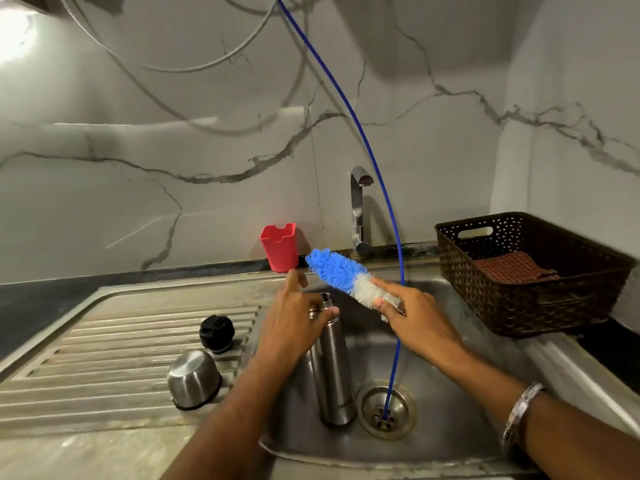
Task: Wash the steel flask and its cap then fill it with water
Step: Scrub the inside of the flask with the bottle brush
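1. Head view: the steel flask (333, 368) carries a small dark word low on its side, too small to read.
2. The flask stands upright in the sink (450, 403), its base just at 9 o'clock of the drain (386, 408). The left hand (294, 327) has its grip curled round the flask's neck, forefinger pointing up.
3. The flask is brushed steel, uncapped, with a narrow threaded mouth.
4. The right hand (415, 317), at 3 o'clock of the flask's mouth, pinches the bottle brush (346, 277) at the white end of its bristles; the blue tip points to 10 o'clock.
5. On the drainboard (114, 344) at 9 o'clock of the flask lie the black inner cap (217, 333) and the steel cup cap (194, 378), mouth down.
6. A thin blue tube (391, 216) drops into the drain.
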